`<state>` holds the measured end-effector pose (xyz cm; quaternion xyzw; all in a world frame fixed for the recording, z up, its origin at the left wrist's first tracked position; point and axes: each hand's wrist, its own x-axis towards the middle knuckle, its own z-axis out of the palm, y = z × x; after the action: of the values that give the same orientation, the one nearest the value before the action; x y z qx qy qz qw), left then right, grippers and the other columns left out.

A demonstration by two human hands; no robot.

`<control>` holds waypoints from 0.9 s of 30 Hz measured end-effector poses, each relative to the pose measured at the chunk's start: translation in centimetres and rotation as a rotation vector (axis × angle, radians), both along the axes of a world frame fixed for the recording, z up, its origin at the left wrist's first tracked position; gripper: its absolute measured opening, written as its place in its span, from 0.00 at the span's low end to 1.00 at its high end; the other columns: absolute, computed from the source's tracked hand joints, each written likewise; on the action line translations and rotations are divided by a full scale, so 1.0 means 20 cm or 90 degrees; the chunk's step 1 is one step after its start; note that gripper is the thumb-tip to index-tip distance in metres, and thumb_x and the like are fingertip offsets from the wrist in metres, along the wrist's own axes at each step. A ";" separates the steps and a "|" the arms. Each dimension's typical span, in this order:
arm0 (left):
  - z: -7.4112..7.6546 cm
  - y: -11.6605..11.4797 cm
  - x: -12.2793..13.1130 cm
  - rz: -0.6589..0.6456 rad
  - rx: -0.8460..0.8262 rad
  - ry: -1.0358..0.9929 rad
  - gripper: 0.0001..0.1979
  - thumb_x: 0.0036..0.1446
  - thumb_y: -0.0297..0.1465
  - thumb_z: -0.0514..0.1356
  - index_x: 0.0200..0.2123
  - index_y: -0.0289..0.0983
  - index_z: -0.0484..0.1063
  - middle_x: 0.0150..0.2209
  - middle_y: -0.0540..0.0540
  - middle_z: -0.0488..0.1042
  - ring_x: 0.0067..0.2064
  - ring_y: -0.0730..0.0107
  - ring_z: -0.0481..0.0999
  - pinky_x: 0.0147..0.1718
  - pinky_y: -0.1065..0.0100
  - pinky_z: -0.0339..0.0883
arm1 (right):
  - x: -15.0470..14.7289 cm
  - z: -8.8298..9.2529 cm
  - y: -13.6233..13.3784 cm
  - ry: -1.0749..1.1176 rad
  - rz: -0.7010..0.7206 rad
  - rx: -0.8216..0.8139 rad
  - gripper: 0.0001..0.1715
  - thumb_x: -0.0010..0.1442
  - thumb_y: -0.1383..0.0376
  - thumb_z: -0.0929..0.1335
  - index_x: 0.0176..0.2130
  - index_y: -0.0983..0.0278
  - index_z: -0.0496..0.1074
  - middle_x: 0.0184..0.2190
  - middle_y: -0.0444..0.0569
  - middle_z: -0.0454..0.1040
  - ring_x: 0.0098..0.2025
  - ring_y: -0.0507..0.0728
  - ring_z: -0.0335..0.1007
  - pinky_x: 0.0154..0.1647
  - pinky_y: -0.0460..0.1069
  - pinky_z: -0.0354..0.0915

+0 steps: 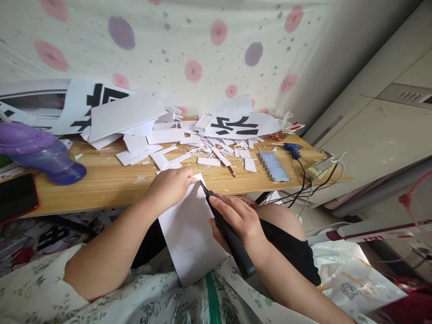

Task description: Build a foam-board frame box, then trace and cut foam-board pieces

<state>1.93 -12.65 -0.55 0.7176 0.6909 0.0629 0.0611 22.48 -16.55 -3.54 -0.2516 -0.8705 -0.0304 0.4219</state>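
Observation:
A white foam-board sheet (194,229) rests on my lap, its far end against the table's front edge. Faint pencil lines cross its lower part. My left hand (172,185) pinches the sheet's far end between thumb and fingers. In my right hand (238,218) is a black utility knife (232,247), its handle slanting down toward my body. The knife's tip is at the sheet's far right corner, close to my left fingertips. My right fingers wrap the handle, with the index finger stretched along it.
White offcuts (209,161) and a pencil (231,171) litter the wooden table (111,193). Printed sheets (243,126) lie behind. A purple bottle (64,162) and a phone (16,198) stand left; a blue glue gun (293,150), power strip (322,166) and cables lie right.

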 end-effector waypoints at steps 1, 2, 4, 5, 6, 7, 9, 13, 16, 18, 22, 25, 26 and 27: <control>0.00 0.00 0.00 0.001 -0.001 -0.002 0.15 0.64 0.40 0.48 0.34 0.42 0.70 0.34 0.47 0.78 0.37 0.58 0.76 0.31 0.65 0.59 | 0.00 0.00 0.00 -0.001 0.003 -0.003 0.25 0.57 0.70 0.66 0.55 0.65 0.65 0.44 0.59 0.77 0.45 0.60 0.76 0.44 0.55 0.75; 0.00 0.00 0.00 0.003 -0.003 -0.003 0.15 0.64 0.40 0.47 0.34 0.42 0.70 0.34 0.47 0.78 0.37 0.57 0.76 0.31 0.65 0.59 | 0.01 -0.01 -0.01 -0.001 0.008 -0.005 0.26 0.57 0.71 0.66 0.55 0.65 0.65 0.44 0.60 0.77 0.45 0.61 0.76 0.44 0.55 0.75; 0.00 0.00 0.00 0.006 -0.008 -0.008 0.14 0.63 0.39 0.48 0.34 0.42 0.70 0.34 0.47 0.78 0.38 0.57 0.76 0.31 0.64 0.59 | 0.02 -0.01 -0.02 -0.004 0.013 -0.011 0.26 0.56 0.71 0.66 0.55 0.66 0.65 0.44 0.60 0.77 0.46 0.61 0.76 0.45 0.56 0.75; 0.00 0.00 0.00 0.008 -0.010 -0.010 0.14 0.63 0.39 0.48 0.34 0.42 0.70 0.34 0.46 0.78 0.38 0.57 0.76 0.31 0.64 0.59 | 0.02 -0.02 -0.03 -0.006 0.014 -0.013 0.26 0.56 0.72 0.66 0.55 0.66 0.65 0.44 0.61 0.77 0.46 0.61 0.76 0.45 0.56 0.75; 0.00 0.00 0.00 0.010 -0.013 -0.012 0.14 0.63 0.40 0.47 0.34 0.42 0.70 0.34 0.46 0.78 0.37 0.57 0.76 0.31 0.64 0.59 | 0.02 -0.02 -0.03 -0.008 0.014 -0.015 0.27 0.56 0.72 0.66 0.55 0.66 0.65 0.45 0.61 0.77 0.47 0.62 0.76 0.45 0.56 0.75; 0.00 0.00 0.00 0.012 -0.015 -0.015 0.15 0.63 0.40 0.47 0.34 0.42 0.70 0.34 0.46 0.78 0.38 0.57 0.76 0.32 0.64 0.59 | 0.03 -0.02 -0.04 -0.011 0.015 -0.016 0.27 0.56 0.72 0.66 0.56 0.66 0.65 0.45 0.61 0.77 0.47 0.62 0.76 0.45 0.56 0.75; 0.00 0.00 -0.01 0.014 -0.020 -0.020 0.15 0.62 0.40 0.47 0.34 0.42 0.71 0.35 0.46 0.78 0.38 0.58 0.75 0.32 0.65 0.59 | 0.03 -0.02 -0.05 -0.014 0.015 -0.020 0.28 0.56 0.72 0.65 0.57 0.65 0.64 0.46 0.60 0.77 0.47 0.61 0.76 0.46 0.56 0.75; -0.02 0.01 -0.03 0.031 -0.028 -0.024 0.15 0.62 0.40 0.47 0.35 0.41 0.70 0.35 0.45 0.78 0.38 0.56 0.75 0.31 0.64 0.58 | 0.05 -0.05 -0.08 -0.027 0.032 -0.047 0.30 0.57 0.72 0.65 0.58 0.65 0.63 0.45 0.60 0.77 0.48 0.62 0.75 0.46 0.57 0.75; -0.04 0.03 -0.06 0.052 -0.036 -0.026 0.15 0.61 0.40 0.47 0.34 0.41 0.70 0.34 0.43 0.77 0.37 0.55 0.75 0.30 0.64 0.56 | 0.07 -0.11 -0.11 -0.033 0.054 -0.068 0.29 0.56 0.72 0.65 0.58 0.66 0.64 0.45 0.61 0.76 0.48 0.62 0.75 0.46 0.57 0.75; -0.06 0.04 -0.07 0.060 -0.041 -0.027 0.15 0.61 0.40 0.47 0.33 0.41 0.69 0.34 0.43 0.77 0.37 0.55 0.75 0.29 0.64 0.56 | 0.09 -0.14 -0.13 -0.032 0.060 -0.084 0.29 0.56 0.72 0.65 0.58 0.66 0.64 0.45 0.61 0.76 0.47 0.62 0.75 0.46 0.57 0.75; -0.08 0.05 -0.08 0.069 -0.049 -0.028 0.15 0.60 0.41 0.47 0.34 0.41 0.70 0.34 0.43 0.77 0.38 0.54 0.75 0.29 0.64 0.56 | 0.13 -0.16 -0.16 -0.058 0.061 -0.116 0.27 0.57 0.72 0.66 0.57 0.66 0.65 0.46 0.62 0.76 0.48 0.62 0.75 0.47 0.57 0.75; -0.08 0.06 -0.07 0.075 -0.053 -0.030 0.16 0.61 0.41 0.46 0.35 0.41 0.70 0.35 0.42 0.78 0.38 0.54 0.75 0.29 0.64 0.56 | 0.15 -0.16 -0.18 -0.071 0.054 -0.151 0.26 0.59 0.71 0.66 0.56 0.65 0.66 0.46 0.60 0.76 0.48 0.61 0.76 0.47 0.55 0.75; -0.07 0.06 -0.07 0.078 -0.053 -0.030 0.16 0.61 0.41 0.46 0.35 0.41 0.70 0.36 0.42 0.78 0.39 0.53 0.75 0.30 0.64 0.56 | 0.16 -0.15 -0.18 -0.062 0.050 -0.158 0.25 0.59 0.71 0.66 0.56 0.64 0.66 0.46 0.60 0.76 0.48 0.61 0.76 0.46 0.55 0.75; -0.07 0.06 -0.08 0.080 -0.052 -0.032 0.17 0.61 0.41 0.46 0.36 0.41 0.71 0.37 0.41 0.78 0.39 0.53 0.75 0.30 0.64 0.57 | 0.16 -0.15 -0.18 -0.046 0.050 -0.161 0.25 0.58 0.71 0.66 0.56 0.64 0.66 0.46 0.60 0.76 0.48 0.61 0.76 0.46 0.54 0.76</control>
<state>0.42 -11.41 -1.93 0.6682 0.7347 0.0564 0.1032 25.78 -20.12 -6.60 -0.2673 -0.8911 0.0872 0.3562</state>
